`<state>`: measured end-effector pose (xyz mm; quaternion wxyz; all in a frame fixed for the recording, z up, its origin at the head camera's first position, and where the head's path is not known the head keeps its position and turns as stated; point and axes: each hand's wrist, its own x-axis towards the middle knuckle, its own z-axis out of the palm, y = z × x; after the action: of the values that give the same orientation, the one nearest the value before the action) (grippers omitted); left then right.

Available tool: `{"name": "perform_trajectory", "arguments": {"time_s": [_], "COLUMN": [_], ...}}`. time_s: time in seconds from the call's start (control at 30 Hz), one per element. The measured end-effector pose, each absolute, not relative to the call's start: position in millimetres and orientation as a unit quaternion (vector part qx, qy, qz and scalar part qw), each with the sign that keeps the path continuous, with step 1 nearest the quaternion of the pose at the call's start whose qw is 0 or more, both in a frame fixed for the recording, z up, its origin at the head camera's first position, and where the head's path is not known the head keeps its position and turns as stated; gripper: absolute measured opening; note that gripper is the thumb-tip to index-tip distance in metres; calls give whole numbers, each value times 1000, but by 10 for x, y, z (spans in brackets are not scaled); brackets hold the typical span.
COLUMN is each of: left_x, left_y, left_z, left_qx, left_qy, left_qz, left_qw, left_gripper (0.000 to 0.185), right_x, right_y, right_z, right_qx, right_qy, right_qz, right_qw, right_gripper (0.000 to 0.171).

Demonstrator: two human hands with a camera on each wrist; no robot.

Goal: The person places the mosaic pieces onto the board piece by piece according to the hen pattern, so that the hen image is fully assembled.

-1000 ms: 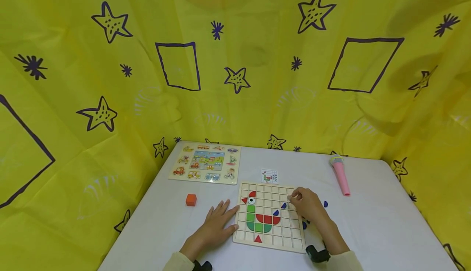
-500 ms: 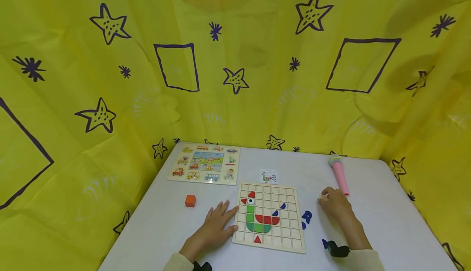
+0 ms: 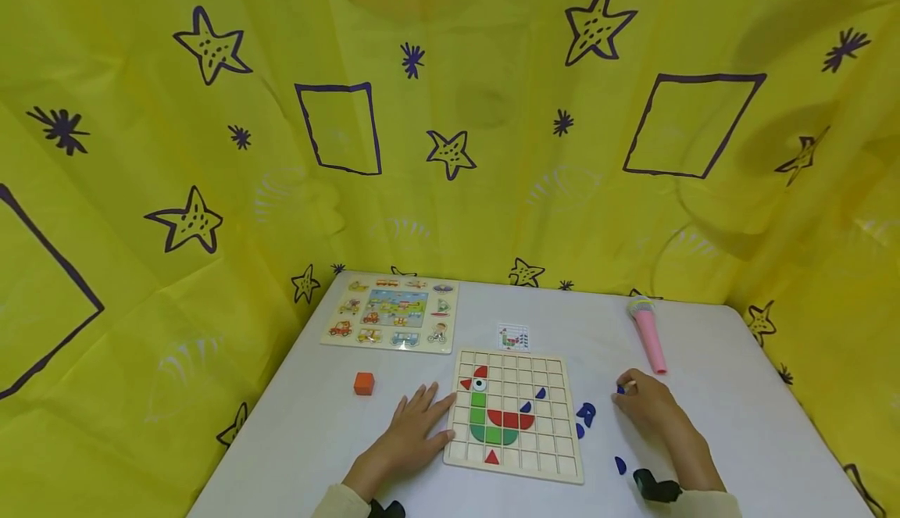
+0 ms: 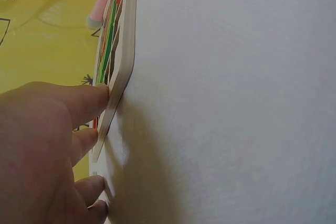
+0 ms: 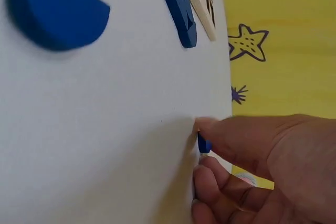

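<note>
A white table (image 3: 316, 424) is standing inside a yellow curtain (image 3: 450, 112) printed with dark stars and squares, which is closing it in on three sides. At far left on the table a picture puzzle board (image 3: 391, 311) with vehicle pieces is lying flat, and nearer the person an orange cube (image 3: 363, 383) is sitting alone. The left hand (image 3: 415, 428) is lying flat on the table, fingers straight and spread, holding nothing, with fingertips (image 4: 100, 95) pressing against the left edge of the wooden grid board (image 3: 555, 455). That board is holding red, green and blue pieces forming a bird; many cells are showing bare wood. Beyond it a small pattern card (image 3: 514, 337) is lying flat. Just right of the board, loose blue pieces (image 3: 585, 415) are resting on the table, with another (image 3: 620, 465) nearer the person. The right hand (image 3: 647, 405) is pinching a small blue piece (image 5: 203, 144) between thumb and fingers, at the table surface, well right of the board. A pink microphone (image 3: 650, 336) is lying beyond that hand.
</note>
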<state>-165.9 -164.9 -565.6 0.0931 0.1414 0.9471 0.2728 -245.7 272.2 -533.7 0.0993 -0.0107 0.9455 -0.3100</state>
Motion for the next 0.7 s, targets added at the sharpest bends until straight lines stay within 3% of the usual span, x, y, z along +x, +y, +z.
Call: {"name": "perform_trajectory", "arguments": {"time_s": [0.17, 0.37, 0.7], "left_x": [-1659, -1657, -1660], "left_y": [-1650, -1647, -1644], "left_z": [-5655, -5650, -5667], "left_qx": [139, 140, 141], "left_qy": [949, 947, 948], "left_qz": [269, 274, 270], "left_qw": [92, 92, 92], "left_gripper": [64, 63, 63], "right_x": [-2442, -2412, -2347], "right_y": [2741, 2722, 2709], "right_z": [-5325, -5310, -5308], "right_qx": [-27, 5, -11], "right_qy": [945, 944, 943], "right_qz": [-307, -304, -313], "right_qw": [105, 131, 109], "right_gripper": [25, 34, 28]}}
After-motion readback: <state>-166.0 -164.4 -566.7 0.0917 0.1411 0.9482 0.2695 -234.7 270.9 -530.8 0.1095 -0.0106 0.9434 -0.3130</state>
